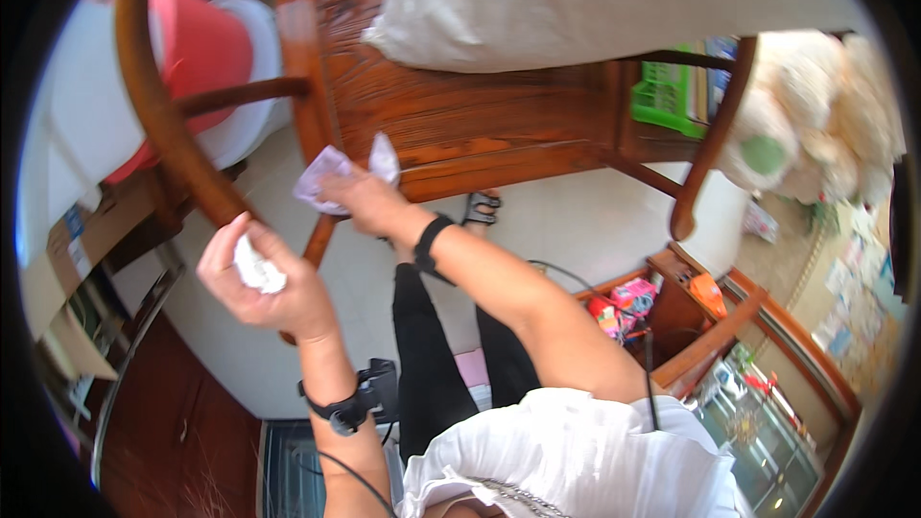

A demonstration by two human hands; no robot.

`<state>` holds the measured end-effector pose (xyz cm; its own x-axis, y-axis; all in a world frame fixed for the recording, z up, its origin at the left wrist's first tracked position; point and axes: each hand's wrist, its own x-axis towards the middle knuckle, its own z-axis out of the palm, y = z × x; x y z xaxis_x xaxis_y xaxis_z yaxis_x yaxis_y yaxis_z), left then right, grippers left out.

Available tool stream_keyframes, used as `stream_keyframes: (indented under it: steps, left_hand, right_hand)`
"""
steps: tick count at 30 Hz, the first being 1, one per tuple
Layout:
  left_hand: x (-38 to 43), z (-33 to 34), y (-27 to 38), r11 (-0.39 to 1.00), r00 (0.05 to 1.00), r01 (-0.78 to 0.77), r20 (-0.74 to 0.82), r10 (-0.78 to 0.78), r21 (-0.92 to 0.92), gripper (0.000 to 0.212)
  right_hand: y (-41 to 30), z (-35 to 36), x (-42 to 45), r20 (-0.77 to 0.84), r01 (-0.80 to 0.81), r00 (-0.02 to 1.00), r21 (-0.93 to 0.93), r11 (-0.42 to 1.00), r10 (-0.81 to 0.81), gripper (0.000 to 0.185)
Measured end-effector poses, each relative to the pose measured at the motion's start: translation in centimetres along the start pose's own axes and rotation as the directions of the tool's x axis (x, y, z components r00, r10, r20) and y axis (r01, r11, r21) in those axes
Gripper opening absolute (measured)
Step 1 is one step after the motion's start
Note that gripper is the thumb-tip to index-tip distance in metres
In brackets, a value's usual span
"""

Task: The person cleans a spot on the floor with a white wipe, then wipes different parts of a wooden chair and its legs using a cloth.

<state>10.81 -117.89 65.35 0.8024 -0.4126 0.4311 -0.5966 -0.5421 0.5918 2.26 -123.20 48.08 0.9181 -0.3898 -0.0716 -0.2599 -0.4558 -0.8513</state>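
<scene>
My right hand [367,203] presses a lilac cloth [327,162] against the front left corner of a wooden chair's seat [468,104]. One pale corner of the cloth sticks up beside my fingers. My left hand [270,277] is curled around a crumpled white wad [255,266], perhaps tissue or cloth. Its fingertips are by the front end of the chair's curved wooden armrest [162,108]; whether they touch it I cannot tell. A large off-white cushion or sack [575,7] covers the rear of the seat.
A red bucket or basin [209,50] stands beyond the left armrest. Cardboard boxes [101,216] are at the left, above a dark red cabinet [158,388]. To the right are a green plastic basket [665,97], plush toys [791,108] and a glass-topped wooden table [763,439]. Cables hang by both arms.
</scene>
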Motion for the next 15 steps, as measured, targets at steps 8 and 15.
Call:
stream_keyframes:
  steps: [8,15]
  left_hand:
    - [-0.2,0.2,0.0,1.0,1.0,-0.003,-0.018,0.003,0.022,0.012]
    - [0.1,-0.1,0.8,0.996,0.998,-0.061,0.0,0.061,0.069,0.013]
  right_hand:
    - [0.8,-1.1,-6.8,0.048,-0.216,0.976,0.093,0.972,0.212,0.055]
    - [1.9,-7.5,-16.3,0.089,-0.57,0.81,-0.116,0.813,0.58,0.057]
